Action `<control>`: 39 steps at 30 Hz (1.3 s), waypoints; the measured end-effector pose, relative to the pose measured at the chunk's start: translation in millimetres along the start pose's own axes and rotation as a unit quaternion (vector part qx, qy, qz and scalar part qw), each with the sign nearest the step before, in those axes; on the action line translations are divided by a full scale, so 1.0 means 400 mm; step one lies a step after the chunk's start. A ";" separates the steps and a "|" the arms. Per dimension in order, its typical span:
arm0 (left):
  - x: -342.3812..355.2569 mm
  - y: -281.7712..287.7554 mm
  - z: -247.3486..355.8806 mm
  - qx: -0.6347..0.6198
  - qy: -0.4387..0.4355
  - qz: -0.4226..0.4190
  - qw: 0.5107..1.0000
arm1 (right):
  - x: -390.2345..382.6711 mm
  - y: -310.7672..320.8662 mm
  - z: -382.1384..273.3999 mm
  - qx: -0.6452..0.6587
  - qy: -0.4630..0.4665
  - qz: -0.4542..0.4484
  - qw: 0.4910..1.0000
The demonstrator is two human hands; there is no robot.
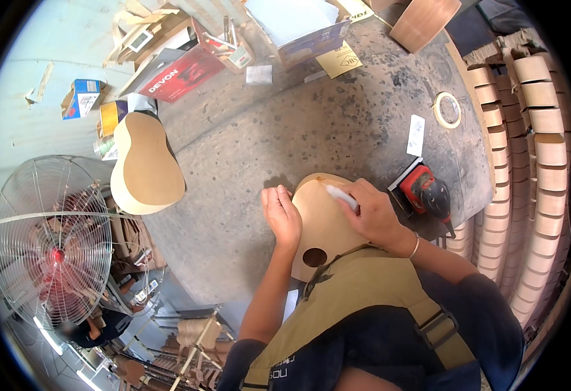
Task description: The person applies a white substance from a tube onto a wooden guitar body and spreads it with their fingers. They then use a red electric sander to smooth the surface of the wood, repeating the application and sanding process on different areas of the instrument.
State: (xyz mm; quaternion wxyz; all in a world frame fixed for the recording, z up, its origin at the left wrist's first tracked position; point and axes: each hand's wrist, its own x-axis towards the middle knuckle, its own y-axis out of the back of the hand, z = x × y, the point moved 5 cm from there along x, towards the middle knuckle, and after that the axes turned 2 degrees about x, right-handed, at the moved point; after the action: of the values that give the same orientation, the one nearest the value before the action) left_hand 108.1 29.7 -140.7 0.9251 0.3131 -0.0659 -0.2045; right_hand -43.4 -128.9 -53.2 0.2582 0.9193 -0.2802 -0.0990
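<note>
A small pale wooden guitar-shaped body (321,225) with a round sound hole lies in front of me, its lower part hidden by my apron. My left hand (281,214) rests along its left edge, fingers stretched out and held together. In my right hand (373,215) is a white squeeze bottle (341,195), gripped between thumb and fingers. The bottle's tip points at the far edge of the body, where a small brownish mark (322,179) shows on the wood.
Right of the body sits a red and black power sander (427,190). A tape roll (447,110) and a white slip (415,135) lie beyond it. Another wooden body (146,163) is at left, near a caged fan (54,244). Boxes (181,73) line the far side; curved wood pieces (549,156) hang at right.
</note>
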 end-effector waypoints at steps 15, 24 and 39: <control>-0.002 0.001 0.015 0.003 -0.003 0.004 1.000 | -0.014 0.009 -0.004 -0.001 -0.014 0.011 1.000; 0.001 0.000 0.016 0.025 -0.021 0.006 0.999 | -0.038 0.031 0.015 -0.001 -0.026 0.022 0.999; -0.019 0.023 0.050 0.078 -0.102 0.077 0.989 | -0.076 0.086 0.062 0.179 -0.128 0.096 0.971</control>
State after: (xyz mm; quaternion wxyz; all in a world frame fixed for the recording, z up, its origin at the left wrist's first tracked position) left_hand 99.1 28.3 -119.1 0.8995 0.3553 -0.1998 -0.1575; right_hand -92.5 -146.4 -55.1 0.0600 0.8990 -0.4109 -0.1390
